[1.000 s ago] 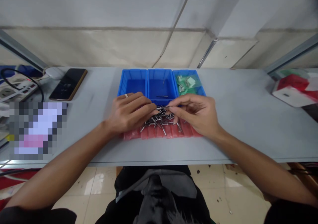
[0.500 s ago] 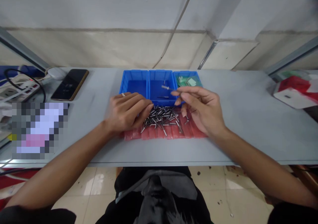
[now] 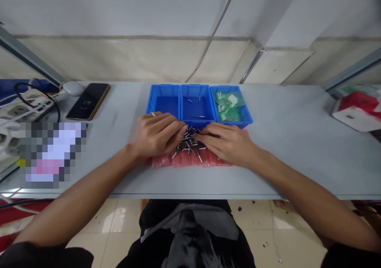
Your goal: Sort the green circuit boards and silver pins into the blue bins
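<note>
My left hand (image 3: 156,134) and right hand (image 3: 226,143) lie open, holding nothing, by the sharp metal pins (image 3: 188,144); pushing fast could make pins prick me or slide off the red plastic bags (image 3: 162,161).

body | top: black hoodie (image 3: 190,244), grey hood lining (image 3: 208,220) with pale edge at neck | sleeves: black sleeves (image 3: 38,256), cuffs out of frame or pushed back, forearms (image 3: 74,196) bare | left hand (image 3: 157,135): thin silver ring (image 3: 153,114), one finger
</note>
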Motion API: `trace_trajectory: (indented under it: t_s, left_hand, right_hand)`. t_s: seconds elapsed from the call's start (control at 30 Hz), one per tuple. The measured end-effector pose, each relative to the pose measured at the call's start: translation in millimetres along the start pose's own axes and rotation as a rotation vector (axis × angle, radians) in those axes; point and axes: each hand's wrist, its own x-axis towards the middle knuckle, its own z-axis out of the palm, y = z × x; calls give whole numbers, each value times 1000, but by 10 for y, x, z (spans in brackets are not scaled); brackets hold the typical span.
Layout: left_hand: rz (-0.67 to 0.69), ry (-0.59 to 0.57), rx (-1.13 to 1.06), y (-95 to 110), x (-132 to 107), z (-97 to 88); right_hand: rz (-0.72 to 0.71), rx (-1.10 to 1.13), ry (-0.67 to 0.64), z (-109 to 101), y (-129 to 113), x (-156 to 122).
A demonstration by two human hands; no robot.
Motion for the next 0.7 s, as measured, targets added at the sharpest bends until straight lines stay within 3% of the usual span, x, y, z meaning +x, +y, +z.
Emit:
trace_trajectory:
  t_s: [0.17, 0.3, 0.47, 0.7]
  left_hand:
    - [5, -8, -9, 6, 5, -5]
    - [24, -9, -49, 7, 4, -8]
    - [64, 10, -66, 17, -8, 24]
    - [31, -1, -88, 9, 0, 31]
  right_hand:
    - [85, 214, 244, -101, -12, 46]
    - [306, 504, 415, -196, -95, 91]
    - [501, 910, 435, -183, -199, 91]
    - [599, 1060, 474, -168, -217, 133]
